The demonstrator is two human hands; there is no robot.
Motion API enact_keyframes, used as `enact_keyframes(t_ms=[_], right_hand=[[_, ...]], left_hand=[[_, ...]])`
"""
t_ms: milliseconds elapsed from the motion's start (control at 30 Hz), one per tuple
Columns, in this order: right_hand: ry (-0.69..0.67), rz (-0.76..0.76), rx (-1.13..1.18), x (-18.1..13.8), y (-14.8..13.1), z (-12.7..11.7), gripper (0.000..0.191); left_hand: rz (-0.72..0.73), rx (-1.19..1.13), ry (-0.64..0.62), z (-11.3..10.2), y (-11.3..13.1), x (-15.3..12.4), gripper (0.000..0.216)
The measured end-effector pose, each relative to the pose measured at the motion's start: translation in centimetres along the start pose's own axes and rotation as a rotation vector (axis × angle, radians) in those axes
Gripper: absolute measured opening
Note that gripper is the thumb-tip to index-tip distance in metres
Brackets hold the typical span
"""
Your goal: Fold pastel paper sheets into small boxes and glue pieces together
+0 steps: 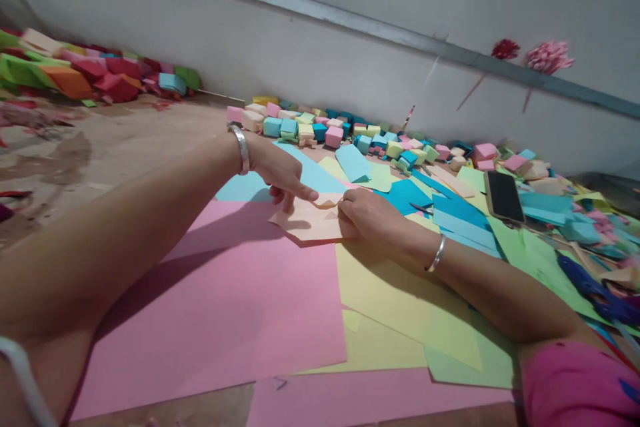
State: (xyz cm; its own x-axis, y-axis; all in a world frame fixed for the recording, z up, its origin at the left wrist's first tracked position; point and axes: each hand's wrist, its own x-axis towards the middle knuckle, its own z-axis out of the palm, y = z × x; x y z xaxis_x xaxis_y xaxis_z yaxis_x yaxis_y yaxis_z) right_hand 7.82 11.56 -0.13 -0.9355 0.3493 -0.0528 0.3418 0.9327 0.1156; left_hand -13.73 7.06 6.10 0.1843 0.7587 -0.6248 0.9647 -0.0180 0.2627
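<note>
A folded piece of peach paper (pixel 307 221) lies on the big pink sheet (pixel 225 300). My left hand (pixel 280 170) reaches in from the left with its index finger pressed on the paper's upper fold. My right hand (pixel 367 212) comes from the right, fingers curled and pinching the same fold at its edge. Both wrists wear silver bangles.
Yellow (pixel 390 293), green (pixel 530 253) and blue sheets (pixel 455 213) overlap to the right. Several small folded paper cubes (pixel 330 130) line the wall. A phone (pixel 503 195) lies on the paper at right, blue-handled scissors (pixel 595 290) nearer. More folded paper is heaped at far left (pixel 75 73).
</note>
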Motion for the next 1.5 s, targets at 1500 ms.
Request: enact_keyframes(t_ms=[1500], right_hand=[[0.056,0.179,0.095,0.1,3.9,-0.7,0.011]], left_hand=[[0.012,0.386,0.548,5.1,7.1,1.8,0.011]])
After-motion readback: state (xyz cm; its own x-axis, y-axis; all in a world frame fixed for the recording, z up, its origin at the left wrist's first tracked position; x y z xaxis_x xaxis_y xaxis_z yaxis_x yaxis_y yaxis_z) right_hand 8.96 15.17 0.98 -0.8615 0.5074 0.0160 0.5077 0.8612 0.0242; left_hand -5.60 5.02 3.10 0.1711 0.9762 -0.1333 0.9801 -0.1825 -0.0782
